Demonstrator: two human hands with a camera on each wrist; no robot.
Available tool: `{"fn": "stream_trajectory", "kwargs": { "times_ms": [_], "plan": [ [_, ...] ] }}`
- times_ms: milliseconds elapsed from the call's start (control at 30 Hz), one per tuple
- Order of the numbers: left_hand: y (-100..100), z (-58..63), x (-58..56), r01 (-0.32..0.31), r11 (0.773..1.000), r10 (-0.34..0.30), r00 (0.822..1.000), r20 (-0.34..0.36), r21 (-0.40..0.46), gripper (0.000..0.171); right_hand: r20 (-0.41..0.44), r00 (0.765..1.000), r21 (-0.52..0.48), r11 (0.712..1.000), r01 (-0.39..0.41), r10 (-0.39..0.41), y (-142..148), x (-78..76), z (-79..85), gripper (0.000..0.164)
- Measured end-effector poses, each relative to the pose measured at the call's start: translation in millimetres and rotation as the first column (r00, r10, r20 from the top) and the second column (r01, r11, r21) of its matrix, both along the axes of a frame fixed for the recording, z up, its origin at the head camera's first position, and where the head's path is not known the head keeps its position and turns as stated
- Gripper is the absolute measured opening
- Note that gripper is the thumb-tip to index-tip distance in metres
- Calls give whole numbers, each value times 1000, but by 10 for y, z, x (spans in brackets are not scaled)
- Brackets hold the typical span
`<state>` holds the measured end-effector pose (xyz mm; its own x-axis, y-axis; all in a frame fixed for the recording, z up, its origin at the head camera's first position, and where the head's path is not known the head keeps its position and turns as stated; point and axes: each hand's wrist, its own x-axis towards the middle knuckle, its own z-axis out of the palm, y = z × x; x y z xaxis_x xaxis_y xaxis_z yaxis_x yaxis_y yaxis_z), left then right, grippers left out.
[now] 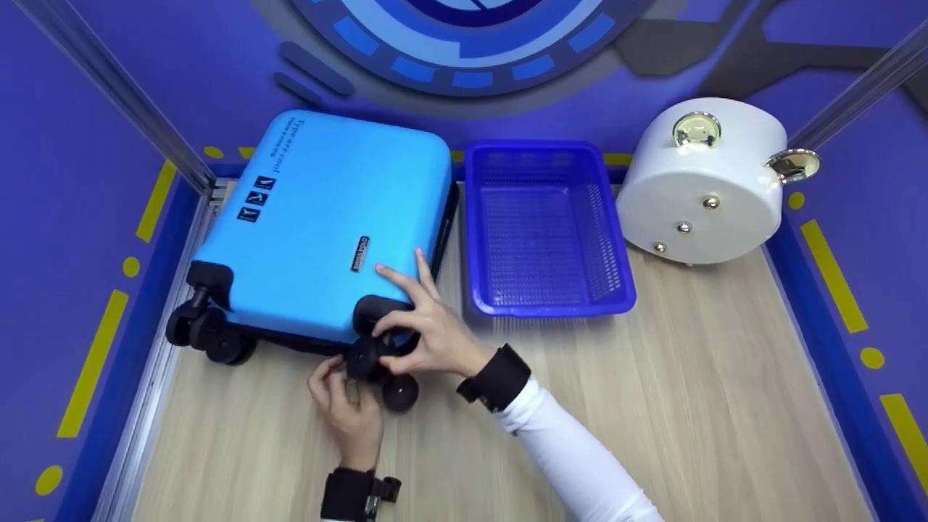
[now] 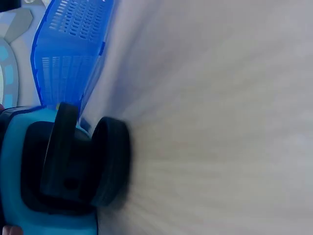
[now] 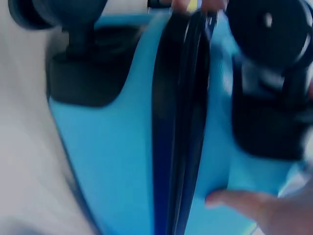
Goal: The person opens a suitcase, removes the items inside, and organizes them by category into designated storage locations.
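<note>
A bright blue hard-shell suitcase lies on its side panel, its black wheels towards me. At its near right corner my right hand holds on, thumb and forefinger bent about the wheel, other fingers spread over the shell. My left hand is just below, fingers curled up at the dark zipper seam. In the right wrist view, fingertips meet the zipper beside a small shiny piece that looks like a zipper pull. The left wrist view shows wheels close up.
A blue perforated plastic basket stands right of the suitcase. Farther right is a white round alarm-clock-shaped object with gold feet. Blue patterned walls enclose the wood-look surface.
</note>
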<state>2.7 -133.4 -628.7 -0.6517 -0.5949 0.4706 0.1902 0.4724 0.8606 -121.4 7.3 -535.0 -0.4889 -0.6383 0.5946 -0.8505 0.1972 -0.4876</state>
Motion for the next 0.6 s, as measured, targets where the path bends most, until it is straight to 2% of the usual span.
{"fn": "stream_trajectory", "kwargs": {
  "times_ms": [133, 267, 400, 600],
  "plan": [
    [78, 38, -93, 25, 999, -24, 1000, 7, -41, 19, 68, 994, -17, 996, -85, 86, 166, -198, 10, 32],
    [132, 78, -143, 65, 996, -63, 998, 30, -60, 12, 99, 987, -21, 992, -128, 129, 309, -339, 31, 31],
    [122, 95, -166, 70, 994, -66, 996, 51, -82, 12, 110, 984, -2, 990, -139, 139, 384, -394, 62, 32],
    [37, 88, -163, 79, 991, -73, 996, 59, -109, 17, 108, 984, 1, 990, -141, 140, 372, -390, 70, 34]
  ]
}}
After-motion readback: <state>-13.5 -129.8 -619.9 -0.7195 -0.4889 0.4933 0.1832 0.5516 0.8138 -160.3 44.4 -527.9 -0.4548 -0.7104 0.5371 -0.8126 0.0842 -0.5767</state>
